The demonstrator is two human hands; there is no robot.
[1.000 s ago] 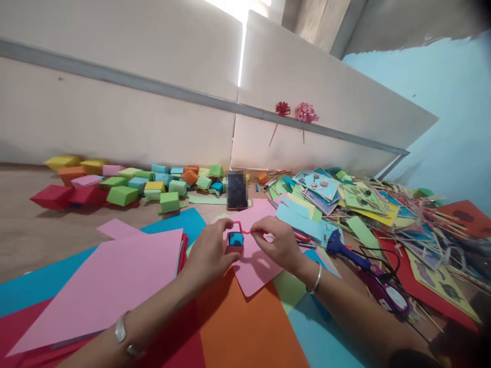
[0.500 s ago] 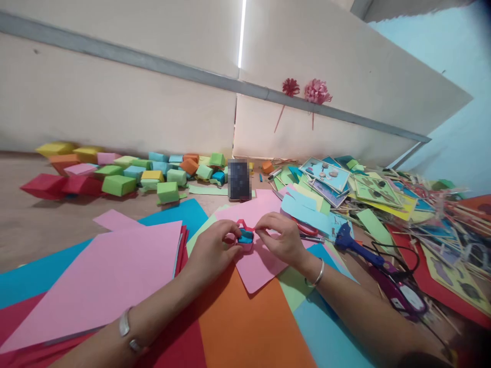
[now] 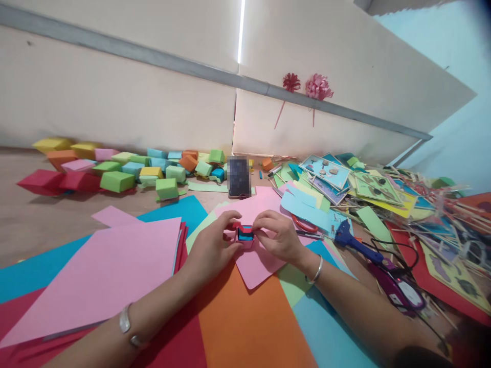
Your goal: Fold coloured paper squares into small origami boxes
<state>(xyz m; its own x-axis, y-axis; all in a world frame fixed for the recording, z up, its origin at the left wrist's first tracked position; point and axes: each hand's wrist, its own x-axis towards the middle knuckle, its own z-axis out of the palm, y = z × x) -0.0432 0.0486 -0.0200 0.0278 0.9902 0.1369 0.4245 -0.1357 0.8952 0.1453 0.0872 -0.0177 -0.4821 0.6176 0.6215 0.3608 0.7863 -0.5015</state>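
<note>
A small paper box (image 3: pixel 245 244), pink outside with a blue inside and a red flap at its top, is held between my hands. My left hand (image 3: pixel 215 237) grips its left side, thumb at the near corner and fingers curled round the back. On the right, my right hand (image 3: pixel 278 235) pinches the box's upper right edge by the red flap, with fingertips partly hidden. Beneath the box lies a pink paper sheet (image 3: pixel 253 273). Red-handled scissors (image 3: pixel 305 224) rest just beyond my right hand.
Folded paper boxes (image 3: pixel 117 181) in several colours cluster at back left. A dark upright phone (image 3: pixel 239 177) stands behind my hands. At right lie a blue glue gun (image 3: pixel 356 244) with its cord, picture cards (image 3: pixel 326 171) and sticks. A pink paper stack (image 3: pixel 111 271) is at left.
The red flap, raised above the box before, is now folded down nearer its opening. My left fingers have shifted round the back edge; the right hand stays at the upper right.
</note>
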